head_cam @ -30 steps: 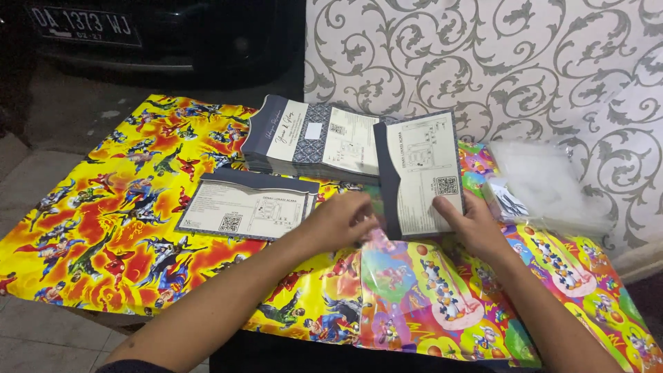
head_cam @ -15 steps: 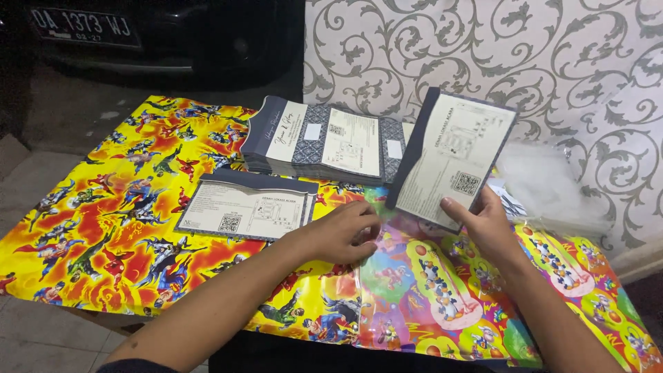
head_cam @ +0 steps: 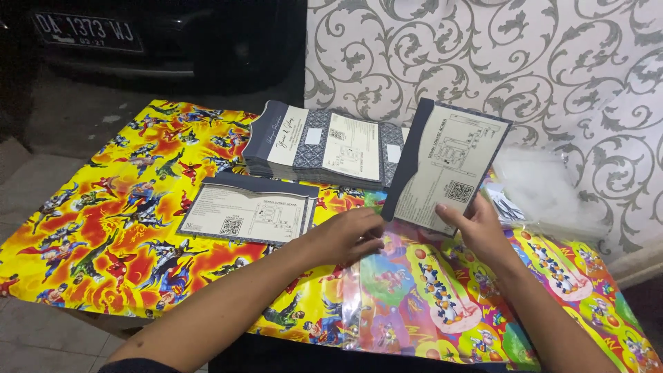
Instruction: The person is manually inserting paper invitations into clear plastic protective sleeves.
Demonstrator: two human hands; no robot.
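Over the bright cartoon-print table cover point(head_cam: 103, 235), your right hand point(head_cam: 480, 231) pinches a dark-edged invitation card point(head_cam: 445, 166) tilted upright while your left hand point(head_cam: 345, 235), fingers curled, presses a clear plastic sleeve point(head_cam: 387, 304), so sliding the card in likely needs that sleeve's mouth opened.

held card point(head_cam: 445, 169): cream face, navy border
flat card point(head_cam: 250, 213): cream, navy top band
card stack point(head_cam: 321, 144): navy, grey lattice print, cream panels
counter point(head_cam: 103, 228): yellow-red cartoon-hero cover; right part green/pink cartoon print
wall point(head_cam: 483, 55): white, grey scrollwork
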